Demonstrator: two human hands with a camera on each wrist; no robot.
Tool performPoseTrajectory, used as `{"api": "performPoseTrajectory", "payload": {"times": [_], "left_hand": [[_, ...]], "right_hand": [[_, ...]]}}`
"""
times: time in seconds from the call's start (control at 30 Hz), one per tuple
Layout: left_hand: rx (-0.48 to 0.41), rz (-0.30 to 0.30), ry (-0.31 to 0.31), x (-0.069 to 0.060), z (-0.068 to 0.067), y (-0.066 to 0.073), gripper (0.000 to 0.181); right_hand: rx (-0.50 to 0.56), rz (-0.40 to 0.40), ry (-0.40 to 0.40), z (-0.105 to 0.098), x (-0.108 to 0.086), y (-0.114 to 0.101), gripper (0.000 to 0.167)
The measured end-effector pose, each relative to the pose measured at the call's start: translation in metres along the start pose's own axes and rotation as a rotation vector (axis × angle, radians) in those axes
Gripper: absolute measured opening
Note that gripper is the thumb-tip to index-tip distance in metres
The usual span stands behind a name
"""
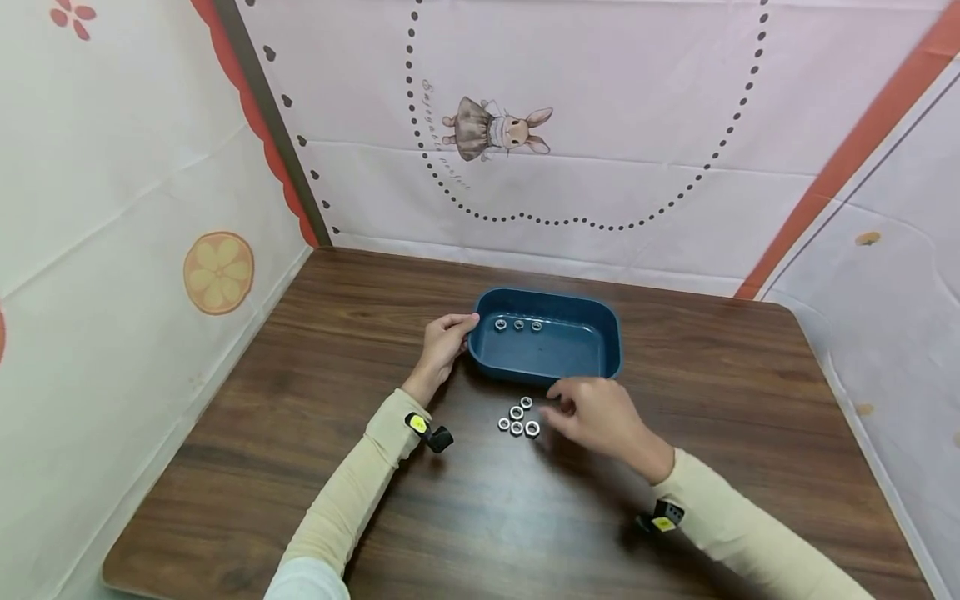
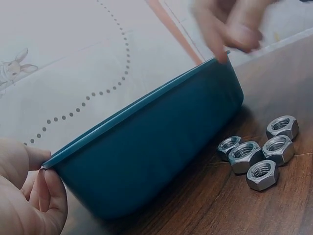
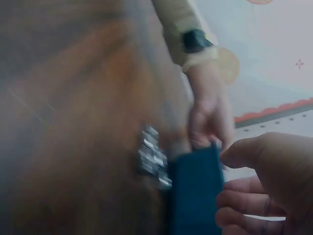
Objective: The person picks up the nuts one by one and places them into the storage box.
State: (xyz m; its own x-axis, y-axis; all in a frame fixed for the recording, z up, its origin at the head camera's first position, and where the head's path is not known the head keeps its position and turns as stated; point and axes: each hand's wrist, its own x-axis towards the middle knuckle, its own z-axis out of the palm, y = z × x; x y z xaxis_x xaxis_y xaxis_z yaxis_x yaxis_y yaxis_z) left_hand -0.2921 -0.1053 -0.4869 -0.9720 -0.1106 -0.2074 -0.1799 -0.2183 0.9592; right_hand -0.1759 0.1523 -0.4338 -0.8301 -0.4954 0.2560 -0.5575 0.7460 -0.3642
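Observation:
My left hand (image 1: pixel 441 343) pinches the left end of a dark blue rectangular tray (image 1: pixel 542 357) by its rim, thumb on top. Three metal hex nuts (image 1: pixel 519 325) lie in a row inside, along the tray's far left part. Several more nuts (image 1: pixel 517 428) sit in a small cluster on the table in front of the tray; the left wrist view shows these nuts (image 2: pixel 246 157) lying flat. My right hand (image 1: pixel 600 418) hovers just right of the cluster, near the tray's front right side. Its thumb and fingers are apart and loosely bent, with nothing visible between them.
A brown wood-grain table (image 1: pixel 465 525) lies under everything. Behind it hangs a pale printed cloth (image 1: pixel 615 100) with a rabbit drawing, and similar cloth covers the left and right sides. Each wrist wears a small black camera (image 1: pixel 438 437).

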Motion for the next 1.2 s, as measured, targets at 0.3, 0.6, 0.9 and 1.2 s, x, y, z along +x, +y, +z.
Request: {"api": "performPoseTrajectory", "payload": {"times": [0.3, 0.6, 0.9, 1.2], "left_hand": [[0.014, -0.033, -0.003, -0.002, -0.002, -0.002, 0.023], [0.008, -0.027, -0.007, -0.003, 0.000, -0.001, 0.022], [0.003, -0.032, -0.012, -0.001, 0.002, 0.001, 0.023], [-0.001, -0.010, -0.007, 0.000, 0.000, 0.003, 0.024]], "right_hand": [[-0.001, 0.103, -0.087, 0.044, -0.013, -0.006, 0.033], [-0.002, 0.128, -0.085, 0.050, -0.015, -0.007, 0.022], [0.005, 0.123, -0.071, 0.045, -0.014, -0.009, 0.021], [0.014, 0.119, -0.048, 0.036, -0.017, -0.012, 0.019]]}}
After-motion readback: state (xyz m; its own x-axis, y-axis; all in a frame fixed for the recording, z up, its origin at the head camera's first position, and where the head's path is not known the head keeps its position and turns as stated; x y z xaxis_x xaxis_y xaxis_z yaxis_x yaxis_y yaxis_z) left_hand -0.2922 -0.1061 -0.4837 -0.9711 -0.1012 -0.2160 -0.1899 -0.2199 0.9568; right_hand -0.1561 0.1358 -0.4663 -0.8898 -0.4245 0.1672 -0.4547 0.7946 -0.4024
